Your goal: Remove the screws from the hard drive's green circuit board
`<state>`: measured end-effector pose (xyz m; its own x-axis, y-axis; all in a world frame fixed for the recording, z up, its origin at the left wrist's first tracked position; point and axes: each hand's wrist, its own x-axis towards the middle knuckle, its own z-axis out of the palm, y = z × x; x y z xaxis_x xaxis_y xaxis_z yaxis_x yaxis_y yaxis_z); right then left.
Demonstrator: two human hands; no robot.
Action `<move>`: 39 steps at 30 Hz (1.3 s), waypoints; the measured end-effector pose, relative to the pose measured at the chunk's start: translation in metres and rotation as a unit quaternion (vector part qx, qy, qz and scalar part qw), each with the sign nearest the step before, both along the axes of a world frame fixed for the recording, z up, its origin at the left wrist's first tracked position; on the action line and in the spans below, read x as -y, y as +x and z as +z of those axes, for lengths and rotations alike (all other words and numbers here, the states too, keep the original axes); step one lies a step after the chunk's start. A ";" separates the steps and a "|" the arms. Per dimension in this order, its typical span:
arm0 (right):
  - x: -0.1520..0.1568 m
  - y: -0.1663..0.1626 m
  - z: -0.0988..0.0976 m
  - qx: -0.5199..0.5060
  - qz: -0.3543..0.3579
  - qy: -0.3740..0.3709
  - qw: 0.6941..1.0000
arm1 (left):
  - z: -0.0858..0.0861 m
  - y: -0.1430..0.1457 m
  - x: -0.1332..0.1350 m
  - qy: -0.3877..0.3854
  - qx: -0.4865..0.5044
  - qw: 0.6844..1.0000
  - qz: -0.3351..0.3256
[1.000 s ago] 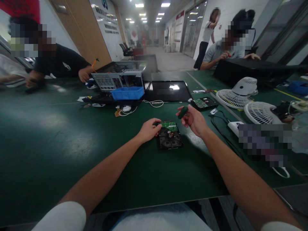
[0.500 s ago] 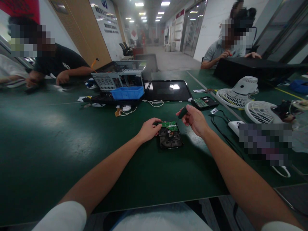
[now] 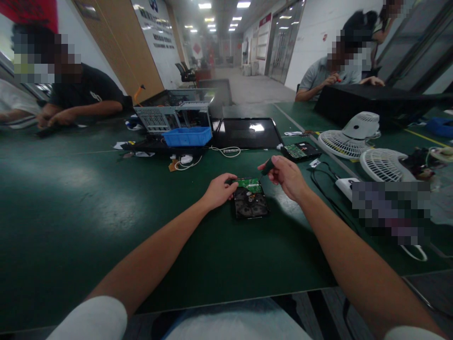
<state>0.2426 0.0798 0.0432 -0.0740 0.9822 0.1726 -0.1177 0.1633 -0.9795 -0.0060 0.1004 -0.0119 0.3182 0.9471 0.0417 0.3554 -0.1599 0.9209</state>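
Observation:
A hard drive (image 3: 250, 204) lies flat on the green table, its green circuit board facing up along the far side. My left hand (image 3: 220, 192) is closed on the drive's far left corner. Something dark shows by its fingertips, too small to name. In my right hand (image 3: 286, 175) is a screwdriver (image 3: 268, 166) with a dark handle, pinched between thumb and fingers. Its thin shaft slants down to the far right corner of the circuit board; whether the tip touches a screw I cannot tell.
Beyond the drive stand a blue bin (image 3: 187, 137), an open computer case (image 3: 155, 120) and a black panel (image 3: 247, 133). A second hard drive (image 3: 300, 151), white fans (image 3: 348, 137) and a power strip (image 3: 348, 186) are to the right. Co-workers sit at both far sides.
The screwdriver has tilted, and its shaft now points down at the board's corner. My left hand and the drive stay put. At the far left, a co-worker's hands have come together.

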 end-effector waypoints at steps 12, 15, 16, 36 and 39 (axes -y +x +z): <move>-0.001 0.000 -0.001 -0.005 0.002 -0.017 1.000 | -0.003 0.000 -0.001 -0.004 0.019 1.000 0.003; 0.001 -0.001 0.002 -0.011 0.004 -0.014 1.000 | -0.003 0.000 -0.001 0.001 0.017 1.000 0.002; 0.001 -0.002 0.003 -0.015 0.005 -0.016 1.000 | -0.004 0.000 -0.002 0.002 0.019 1.000 0.000; 0.001 -0.001 0.004 -0.042 0.014 -0.045 0.998 | -0.004 0.000 -0.002 -0.003 0.013 1.000 -0.003; 0.000 0.000 0.003 -0.052 0.019 -0.048 0.997 | -0.003 -0.001 -0.002 -0.007 0.013 1.000 -0.003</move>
